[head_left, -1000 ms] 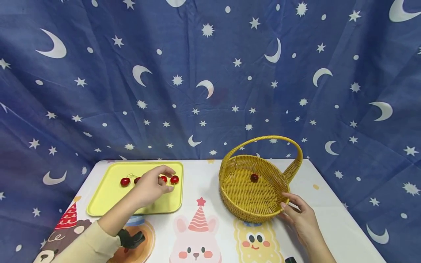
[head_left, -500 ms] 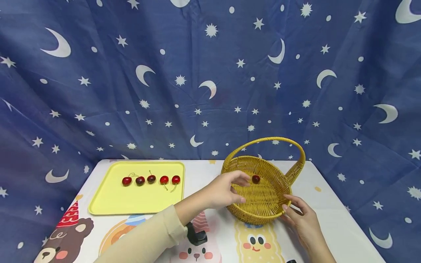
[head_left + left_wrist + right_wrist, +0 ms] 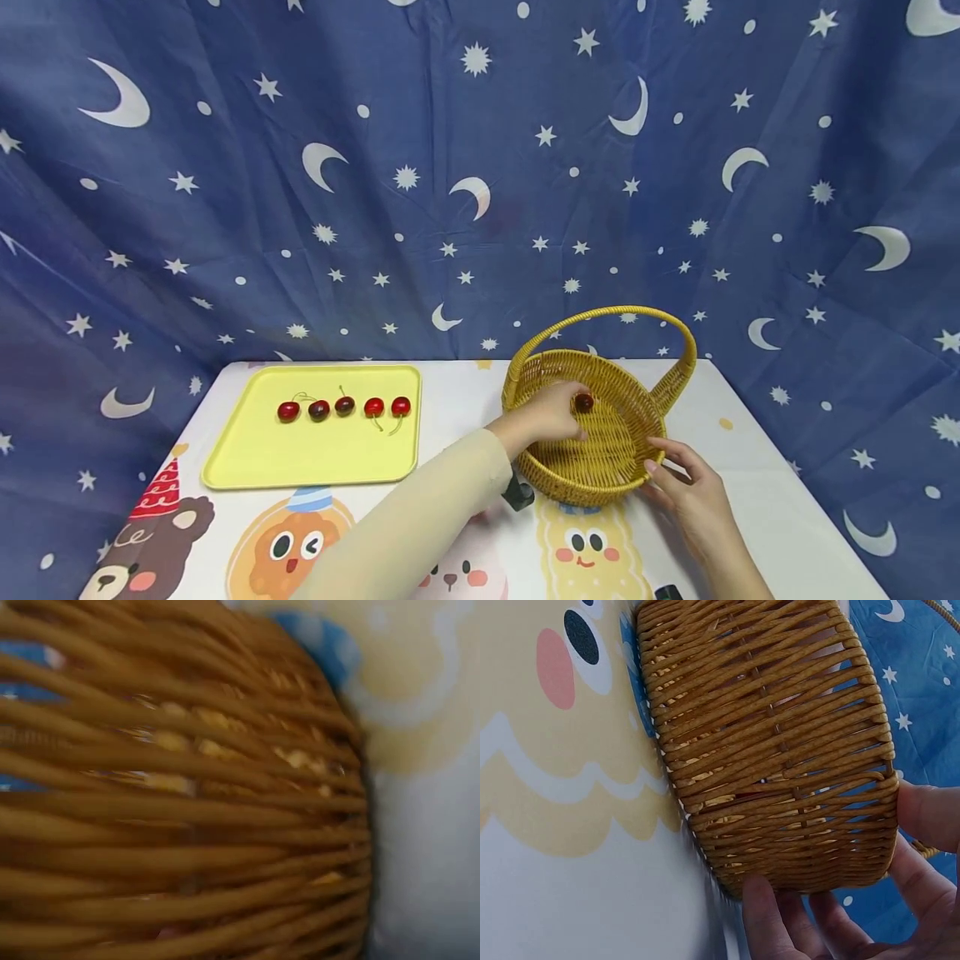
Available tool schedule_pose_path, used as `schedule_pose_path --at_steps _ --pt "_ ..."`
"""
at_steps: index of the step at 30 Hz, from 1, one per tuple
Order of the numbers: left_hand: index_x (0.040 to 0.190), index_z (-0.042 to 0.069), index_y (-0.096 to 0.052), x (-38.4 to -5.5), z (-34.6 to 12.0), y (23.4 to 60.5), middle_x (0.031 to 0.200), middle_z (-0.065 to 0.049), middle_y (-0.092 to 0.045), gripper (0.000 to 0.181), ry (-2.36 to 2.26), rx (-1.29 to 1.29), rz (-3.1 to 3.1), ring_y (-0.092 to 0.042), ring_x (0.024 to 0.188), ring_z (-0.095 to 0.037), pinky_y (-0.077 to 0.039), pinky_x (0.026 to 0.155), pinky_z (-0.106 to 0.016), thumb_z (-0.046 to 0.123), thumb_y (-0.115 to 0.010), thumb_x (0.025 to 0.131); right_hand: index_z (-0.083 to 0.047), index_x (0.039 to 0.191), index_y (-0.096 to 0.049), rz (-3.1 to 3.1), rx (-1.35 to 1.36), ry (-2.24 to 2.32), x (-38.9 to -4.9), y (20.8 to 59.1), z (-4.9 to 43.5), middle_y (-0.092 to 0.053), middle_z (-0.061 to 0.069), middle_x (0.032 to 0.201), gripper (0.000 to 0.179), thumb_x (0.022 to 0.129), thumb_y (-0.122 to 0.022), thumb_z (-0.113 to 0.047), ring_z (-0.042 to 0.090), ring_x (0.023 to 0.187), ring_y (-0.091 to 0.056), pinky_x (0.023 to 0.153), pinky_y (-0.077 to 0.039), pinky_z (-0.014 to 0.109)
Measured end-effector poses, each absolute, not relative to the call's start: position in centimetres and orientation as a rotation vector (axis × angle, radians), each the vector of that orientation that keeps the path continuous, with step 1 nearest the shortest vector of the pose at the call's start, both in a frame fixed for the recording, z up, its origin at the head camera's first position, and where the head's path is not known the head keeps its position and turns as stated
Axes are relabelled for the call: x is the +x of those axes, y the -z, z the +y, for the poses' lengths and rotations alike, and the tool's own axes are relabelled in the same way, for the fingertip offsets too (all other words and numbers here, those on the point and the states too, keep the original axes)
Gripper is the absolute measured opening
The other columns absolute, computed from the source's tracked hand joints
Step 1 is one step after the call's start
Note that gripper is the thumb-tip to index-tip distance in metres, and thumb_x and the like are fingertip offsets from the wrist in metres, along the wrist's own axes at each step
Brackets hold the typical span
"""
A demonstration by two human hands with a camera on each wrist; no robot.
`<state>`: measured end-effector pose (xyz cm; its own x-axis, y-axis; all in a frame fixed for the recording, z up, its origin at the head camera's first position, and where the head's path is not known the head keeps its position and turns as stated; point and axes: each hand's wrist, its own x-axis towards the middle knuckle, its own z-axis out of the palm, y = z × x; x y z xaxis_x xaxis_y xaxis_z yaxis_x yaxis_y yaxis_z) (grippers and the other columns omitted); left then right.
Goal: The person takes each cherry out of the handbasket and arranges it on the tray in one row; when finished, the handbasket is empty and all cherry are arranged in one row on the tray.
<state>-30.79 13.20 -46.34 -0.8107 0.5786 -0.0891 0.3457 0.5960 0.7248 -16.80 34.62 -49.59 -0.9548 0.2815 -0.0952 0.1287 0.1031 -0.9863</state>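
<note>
A round yellow-brown wicker basket (image 3: pixel 555 487) with a tall arched handle stands on the right half of the table. One dark red cherry (image 3: pixel 583 403) lies inside it. My left hand (image 3: pixel 551 414) reaches over the near left rim into the basket, thumb and fingers spread apart beside the cherry. In the left wrist view only the blurred basket wall (image 3: pixel 187 855) shows, not the hand. At the basket's right side my right hand (image 3: pixel 692 493) grips the rim. The right wrist view shows its thumb (image 3: pixel 930 814) at the rim and its fingers against the woven side.
On the left lies a yellow tray (image 3: pixel 300 462) with a row of several cherries (image 3: pixel 318 410), stems attached. A white cloth with cartoon animals covers the table (image 3: pixel 757 517). Behind it hangs a blue curtain (image 3: pixel 420 208) with moons and stars.
My left hand has moved right from above the tray, across the table and down into the basket. The right hand keeps its hold on the rim, and the basket stays in place.
</note>
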Motion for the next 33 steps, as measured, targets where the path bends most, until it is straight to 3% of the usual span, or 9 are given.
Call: schedule_pose_path --at_steps 6,11,14,16,19,22,25,29,33 --pt "0.169 0.029 -0.037 -31.7 14.4 47.7 0.177 0.000 -0.032 0.090 -0.726 0.811 2.645 -0.040 0.160 -0.025 -0.045 0.123 -0.039 0.020 -0.080 0.090 0.000 0.149 -0.057 -2.248 -0.420 -1.975 -17.0 49.6 34.7 -0.045 0.014 0.145 0.049 0.102 -0.073 -0.008 0.004 0.107 -0.069 0.086 -0.065 0.026" --pt "0.159 0.035 -0.053 -31.8 14.9 48.2 0.169 0.006 -0.047 0.070 -0.499 0.901 2.743 -0.041 0.159 -0.021 -0.041 0.126 -0.034 0.019 -0.072 0.094 0.002 0.150 -0.055 -2.253 -0.405 -1.980 -17.0 49.9 34.7 -0.039 0.017 0.152 0.050 0.103 -0.071 -0.004 0.001 0.106 -0.067 0.087 -0.065 0.026" --pt "0.136 0.032 -0.072 -31.8 14.8 48.1 0.144 0.008 -0.067 0.047 -0.474 0.943 2.747 -0.058 0.141 -0.016 -0.051 0.112 -0.028 0.010 -0.070 0.095 0.002 0.148 -0.057 -2.224 -0.409 -1.987 -17.0 49.9 34.7 -0.047 0.013 0.145 0.047 0.103 -0.068 -0.001 0.002 0.105 -0.069 0.086 -0.065 0.027" --pt "0.117 0.026 -0.078 -31.9 14.7 47.8 0.120 0.008 -0.073 0.032 -0.505 0.935 2.738 -0.067 0.116 -0.013 -0.057 0.093 -0.026 0.004 -0.068 0.096 0.002 0.148 -0.058 -2.221 -0.408 -1.984 -17.0 49.8 34.7 -0.050 0.009 0.140 0.046 0.103 -0.068 0.000 0.001 0.106 -0.069 0.086 -0.065 0.027" --pt "0.097 0.018 -0.075 -32.1 14.3 47.4 0.095 0.005 -0.070 0.019 -0.540 0.915 2.736 -0.064 0.086 -0.012 -0.053 0.072 -0.025 0.000 -0.068 0.096 0.002 0.149 -0.057 -2.232 -0.401 -1.982 -17.0 49.6 34.6 -0.046 0.010 0.146 0.046 0.104 -0.068 -0.002 0.001 0.108 -0.068 0.087 -0.065 0.027" --pt "0.089 0.017 -0.072 -32.2 14.0 47.1 0.087 0.004 -0.069 0.017 -0.506 0.921 2.765 -0.060 0.078 -0.011 -0.050 0.067 -0.024 0.001 -0.069 0.096 0.001 0.150 -0.055 -2.250 -0.408 -1.978 -17.1 49.5 34.5 -0.038 0.014 0.155 0.049 0.104 -0.069 -0.005 0.001 0.110 -0.065 0.089 -0.064 0.025" --pt "0.091 0.015 -0.075 -31.9 13.5 46.6 0.088 0.002 -0.071 0.016 -0.497 0.971 2.772 -0.061 0.079 -0.012 -0.050 0.066 -0.022 0.000 -0.070 0.094 0.000 0.151 -0.055 -2.256 -0.440 -1.968 -17.2 49.5 34.5 -0.039 0.012 0.154 0.050 0.104 -0.070 -0.008 0.001 0.111 -0.065 0.090 -0.063 0.025" --pt "0.110 0.010 -0.079 -30.3 12.0 45.3 0.101 -0.001 -0.074 0.019 -0.655 1.034 2.720 -0.063 0.087 -0.011 -0.051 0.074 -0.021 0.002 -0.076 0.093 0.001 0.152 -0.054 -2.255 -0.460 -1.959 -17.3 49.5 34.6 -0.044 0.004 0.146 0.052 0.103 -0.071 -0.009 0.003 0.112 -0.065 0.091 -0.063 0.025" --pt "0.115 0.014 -0.079 -27.9 9.1 43.4 0.107 0.003 -0.073 0.023 -0.857 1.134 2.704 -0.063 0.095 -0.008 -0.051 0.084 -0.021 0.014 -0.084 0.093 0.002 0.153 -0.052 -2.254 -0.440 -1.962 -17.2 49.6 34.5 -0.041 0.009 0.151 0.054 0.103 -0.071 -0.009 0.005 0.115 -0.065 0.092 -0.063 0.026"
